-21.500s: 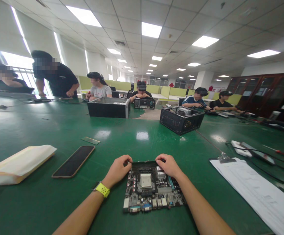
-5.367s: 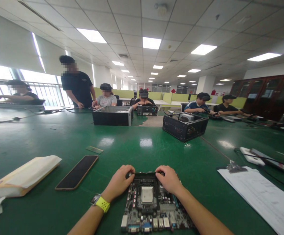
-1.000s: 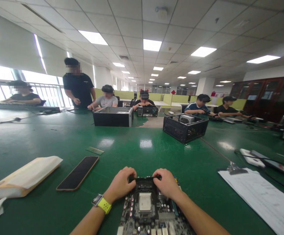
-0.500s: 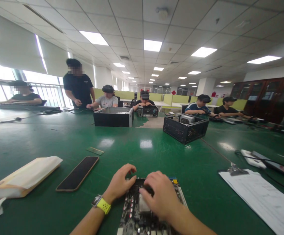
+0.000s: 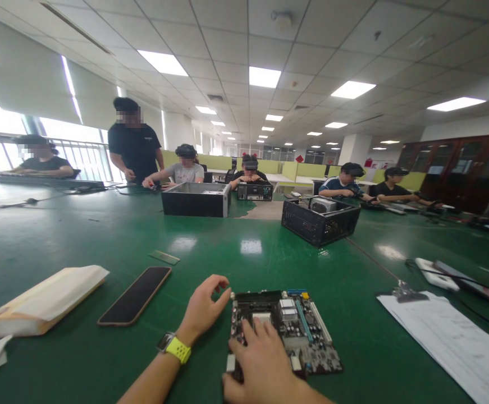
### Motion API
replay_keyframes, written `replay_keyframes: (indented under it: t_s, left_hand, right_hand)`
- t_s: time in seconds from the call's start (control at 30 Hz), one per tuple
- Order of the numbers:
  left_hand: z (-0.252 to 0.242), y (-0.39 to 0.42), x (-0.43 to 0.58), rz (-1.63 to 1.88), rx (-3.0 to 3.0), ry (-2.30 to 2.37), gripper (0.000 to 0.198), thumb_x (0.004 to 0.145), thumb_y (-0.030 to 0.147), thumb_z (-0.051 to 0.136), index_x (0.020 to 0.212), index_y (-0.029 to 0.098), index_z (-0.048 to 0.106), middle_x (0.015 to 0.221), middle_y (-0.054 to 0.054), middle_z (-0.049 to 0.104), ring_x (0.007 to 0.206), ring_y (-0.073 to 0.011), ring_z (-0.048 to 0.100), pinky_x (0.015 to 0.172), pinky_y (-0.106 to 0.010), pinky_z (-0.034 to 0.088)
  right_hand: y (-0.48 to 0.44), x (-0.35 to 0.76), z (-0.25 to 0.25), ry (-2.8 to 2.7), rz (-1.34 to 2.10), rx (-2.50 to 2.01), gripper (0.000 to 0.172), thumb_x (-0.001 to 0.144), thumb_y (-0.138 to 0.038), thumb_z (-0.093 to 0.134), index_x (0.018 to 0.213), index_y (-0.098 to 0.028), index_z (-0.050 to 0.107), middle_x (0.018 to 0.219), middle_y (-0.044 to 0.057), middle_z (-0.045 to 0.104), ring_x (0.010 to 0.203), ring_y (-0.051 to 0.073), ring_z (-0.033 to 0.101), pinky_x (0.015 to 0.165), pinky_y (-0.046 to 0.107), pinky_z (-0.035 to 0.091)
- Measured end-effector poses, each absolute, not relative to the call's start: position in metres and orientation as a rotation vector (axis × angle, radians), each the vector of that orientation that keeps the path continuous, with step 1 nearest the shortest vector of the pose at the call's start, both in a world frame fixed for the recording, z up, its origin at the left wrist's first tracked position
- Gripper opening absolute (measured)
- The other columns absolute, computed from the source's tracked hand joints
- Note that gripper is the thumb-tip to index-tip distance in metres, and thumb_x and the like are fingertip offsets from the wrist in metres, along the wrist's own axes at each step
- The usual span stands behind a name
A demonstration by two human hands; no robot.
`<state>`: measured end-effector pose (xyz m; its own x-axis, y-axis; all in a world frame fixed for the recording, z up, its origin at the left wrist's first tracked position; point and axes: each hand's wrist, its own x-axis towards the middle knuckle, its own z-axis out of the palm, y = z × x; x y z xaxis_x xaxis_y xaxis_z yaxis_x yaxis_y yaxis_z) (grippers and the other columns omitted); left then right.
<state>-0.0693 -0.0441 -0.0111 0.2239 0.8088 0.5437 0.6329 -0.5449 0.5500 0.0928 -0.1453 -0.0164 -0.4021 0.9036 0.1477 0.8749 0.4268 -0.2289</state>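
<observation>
A dark motherboard lies flat on the green table in front of me. It carries white and teal slots on the right and a pale heatsink, and the square processor area is partly covered by my fingers. My right hand is over the board's left and near part with its fingers spread, holding nothing. Beside the board's far left corner is my left hand, fingers loosely curled with a gap to the thumb and nothing between them. A watch with a yellow-green strap is on the left wrist.
Left lie a phone, a paper packet and a thin translucent strip. A clipboard with papers lies right. Farther off stand computer cases, one black and open, another grey and black. Several people are around the table.
The motherboard has shifted away from me and to the right, so more of it shows. My right hand has come nearer and spread its fingers. My left hand has moved slightly left.
</observation>
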Motion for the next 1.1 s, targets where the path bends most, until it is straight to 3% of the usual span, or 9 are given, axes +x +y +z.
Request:
replay_keyframes:
  t_s: [0.2, 0.37, 0.63, 0.87, 1.0, 1.1]
  left_hand:
    - [-0.011, -0.046, -0.069, 1.183, 2.301, 1.354, 0.015, 0.084, 0.031, 0.05, 0.089, 0.019, 0.058, 0.086, -0.003, 0.062, 0.077, -0.0169, 0.057, 0.073, -0.029, 0.046]
    - [-0.01, -0.046, -0.068, 1.133, 2.3, 1.335, 0.015, 0.084, 0.031, 0.051, 0.091, 0.019, 0.057, 0.089, -0.004, 0.062, 0.08, -0.0171, 0.058, 0.075, -0.03, 0.047]
    - [-0.011, -0.047, -0.067, 1.12, 2.324, 1.292, 0.016, 0.084, 0.031, 0.052, 0.093, 0.02, 0.057, 0.09, -0.003, 0.062, 0.079, -0.0168, 0.057, 0.075, -0.03, 0.047]
    - [-0.011, -0.05, -0.063, 1.091, 2.336, 1.281, 0.015, 0.084, 0.03, 0.051, 0.092, 0.02, 0.058, 0.089, -0.003, 0.061, 0.08, -0.0171, 0.057, 0.075, -0.031, 0.047]
    - [-0.012, -0.048, -0.061, 1.098, 2.353, 1.281, 0.016, 0.084, 0.03, 0.051, 0.094, 0.021, 0.058, 0.093, -0.004, 0.062, 0.083, -0.0184, 0.057, 0.078, -0.032, 0.047]
    - [-0.015, -0.046, -0.063, 1.116, 2.392, 1.263, 0.025, 0.082, 0.029, 0.054, 0.105, 0.022, 0.057, 0.107, -0.006, 0.06, 0.1, -0.0217, 0.054, 0.09, -0.037, 0.044]
  right_hand:
    - [-0.078, 0.164, -0.014, -2.219, -0.015, -1.82, 0.046, 0.083, -0.048, 0.044, 0.122, -0.028, 0.057, 0.136, 0.01, 0.047, 0.129, 0.034, 0.032, 0.104, 0.053, 0.017]
    - [-0.037, 0.209, -0.021, -1.931, -0.187, -2.156, 0.047, 0.083, -0.043, 0.043, 0.124, -0.022, 0.057, 0.139, 0.012, 0.042, 0.131, 0.035, 0.027, 0.102, 0.052, 0.017]
    - [-0.04, 0.22, -0.017, -1.782, -0.255, -2.248, 0.035, 0.084, -0.037, 0.042, 0.106, -0.019, 0.065, 0.115, 0.013, 0.058, 0.109, 0.029, 0.046, 0.087, 0.042, 0.033]
    - [-0.064, 0.192, -0.004, -1.917, -0.198, -2.178, 0.038, 0.086, -0.045, 0.044, 0.091, -0.014, 0.067, 0.095, 0.015, 0.065, 0.097, 0.029, 0.054, 0.082, 0.039, 0.036]
    - [-0.1, 0.151, 0.0, -2.095, 0.1, -1.892, 0.04, 0.085, -0.048, 0.046, 0.081, -0.015, 0.068, 0.082, 0.012, 0.067, 0.082, 0.023, 0.06, 0.074, 0.032, 0.04]
    - [-0.127, 0.122, 0.008, -2.21, 0.623, -1.445, 0.039, 0.083, -0.048, 0.05, 0.102, -0.018, 0.067, 0.079, 0.005, 0.069, 0.072, 0.017, 0.061, 0.065, 0.025, 0.042]
